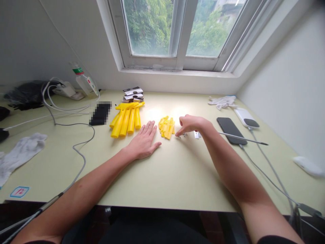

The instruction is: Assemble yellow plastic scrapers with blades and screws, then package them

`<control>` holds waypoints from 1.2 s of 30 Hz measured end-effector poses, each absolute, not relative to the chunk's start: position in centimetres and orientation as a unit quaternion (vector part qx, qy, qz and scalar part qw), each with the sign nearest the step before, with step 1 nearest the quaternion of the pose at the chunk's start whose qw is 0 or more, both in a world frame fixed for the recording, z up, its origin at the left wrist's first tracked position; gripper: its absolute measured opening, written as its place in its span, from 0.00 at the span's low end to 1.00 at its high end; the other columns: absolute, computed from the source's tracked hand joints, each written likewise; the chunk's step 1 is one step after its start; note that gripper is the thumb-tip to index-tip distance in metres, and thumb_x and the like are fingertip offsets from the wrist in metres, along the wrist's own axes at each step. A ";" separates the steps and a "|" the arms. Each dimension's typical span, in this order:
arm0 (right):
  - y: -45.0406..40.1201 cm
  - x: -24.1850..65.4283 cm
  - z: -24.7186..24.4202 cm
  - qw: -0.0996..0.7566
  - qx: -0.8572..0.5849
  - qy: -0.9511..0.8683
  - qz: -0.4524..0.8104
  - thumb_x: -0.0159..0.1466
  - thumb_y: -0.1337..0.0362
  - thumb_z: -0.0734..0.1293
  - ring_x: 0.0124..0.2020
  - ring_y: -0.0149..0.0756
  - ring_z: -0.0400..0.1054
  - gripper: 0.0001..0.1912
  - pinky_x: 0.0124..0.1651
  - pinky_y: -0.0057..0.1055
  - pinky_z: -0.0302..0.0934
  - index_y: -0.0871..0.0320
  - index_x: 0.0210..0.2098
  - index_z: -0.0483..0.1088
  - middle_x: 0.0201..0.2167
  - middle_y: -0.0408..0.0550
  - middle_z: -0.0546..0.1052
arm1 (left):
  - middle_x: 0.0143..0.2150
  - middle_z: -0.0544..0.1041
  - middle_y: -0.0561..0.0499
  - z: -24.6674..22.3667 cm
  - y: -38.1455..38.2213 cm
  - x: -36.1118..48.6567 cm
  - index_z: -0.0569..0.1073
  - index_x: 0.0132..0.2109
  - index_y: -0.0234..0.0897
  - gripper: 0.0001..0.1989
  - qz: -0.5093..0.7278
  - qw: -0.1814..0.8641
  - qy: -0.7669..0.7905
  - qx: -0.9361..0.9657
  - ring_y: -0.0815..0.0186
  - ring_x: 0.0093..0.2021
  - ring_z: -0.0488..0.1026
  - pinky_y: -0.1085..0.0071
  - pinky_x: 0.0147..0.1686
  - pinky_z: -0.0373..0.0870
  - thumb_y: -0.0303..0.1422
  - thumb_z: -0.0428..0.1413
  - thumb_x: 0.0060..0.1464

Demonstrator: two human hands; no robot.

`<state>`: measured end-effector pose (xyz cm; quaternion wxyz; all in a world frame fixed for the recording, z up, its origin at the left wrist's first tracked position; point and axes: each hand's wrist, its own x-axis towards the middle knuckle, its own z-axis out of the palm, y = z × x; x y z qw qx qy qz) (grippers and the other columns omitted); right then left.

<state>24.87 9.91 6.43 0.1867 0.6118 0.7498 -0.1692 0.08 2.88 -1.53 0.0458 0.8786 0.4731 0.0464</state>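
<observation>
My left hand (144, 140) lies flat on the table, palm down, fingers stretched, between the yellow handles and the small yellow parts. My right hand (189, 124) hovers low over small metal screws (185, 134). One of its digits points down to the tabletop beside them, and the others are partly curled. A gap shows between the digits, with nothing visible in it. A pile of flat yellow plastic pieces (167, 127) sits between my hands. Several yellow tube-shaped handles (125, 122) lie left of my left hand. Flat metal blades (196, 134) lie partly hidden behind my right wrist.
Black-and-white cards (133, 93) are stacked behind the handles. A phone (231, 130), a thin rod (250, 139), a white power bank (246, 118) and cables are at right. Left are a bottle (86, 83), a white glove (24, 152) and a grey cable (81, 154).
</observation>
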 end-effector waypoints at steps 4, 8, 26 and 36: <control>9.3 24.2 6.7 0.189 0.619 0.750 -0.140 0.47 0.41 0.73 0.40 0.46 0.70 0.36 0.29 0.34 0.60 0.56 0.47 0.68 0.52 0.58 0.69 | 0.73 0.36 0.37 -1.5 2.8 0.1 0.47 0.71 0.22 0.40 0.039 0.038 0.473 0.879 0.55 0.73 0.31 0.57 0.70 0.35 0.52 0.34 0.64; 9.2 24.6 7.0 0.190 0.631 0.739 -0.139 0.49 0.46 0.73 0.39 0.45 0.71 0.34 0.29 0.34 0.59 0.57 0.48 0.68 0.52 0.58 0.69 | 0.73 0.38 0.37 -1.7 2.8 0.0 0.47 0.71 0.22 0.39 0.037 0.033 0.470 0.881 0.54 0.73 0.32 0.56 0.70 0.36 0.51 0.35 0.65; 3.8 22.3 10.1 0.022 0.552 0.828 -0.092 0.67 0.51 0.56 0.29 0.37 0.67 0.16 0.28 0.30 0.50 0.55 0.33 0.67 0.30 0.50 0.76 | 0.73 0.41 0.33 -1.7 2.8 0.1 0.47 0.70 0.20 0.42 0.046 0.067 0.468 0.880 0.53 0.73 0.36 0.58 0.70 0.37 0.52 0.34 0.64; -4.6 19.8 3.1 -0.004 0.487 0.872 -0.050 0.66 0.68 0.54 0.24 0.35 0.65 0.09 0.26 0.35 0.40 0.56 0.40 0.64 0.30 0.46 0.74 | 0.73 0.40 0.34 -1.8 2.6 0.2 0.47 0.70 0.21 0.41 0.087 0.059 0.463 0.880 0.53 0.73 0.35 0.56 0.70 0.38 0.51 0.38 0.64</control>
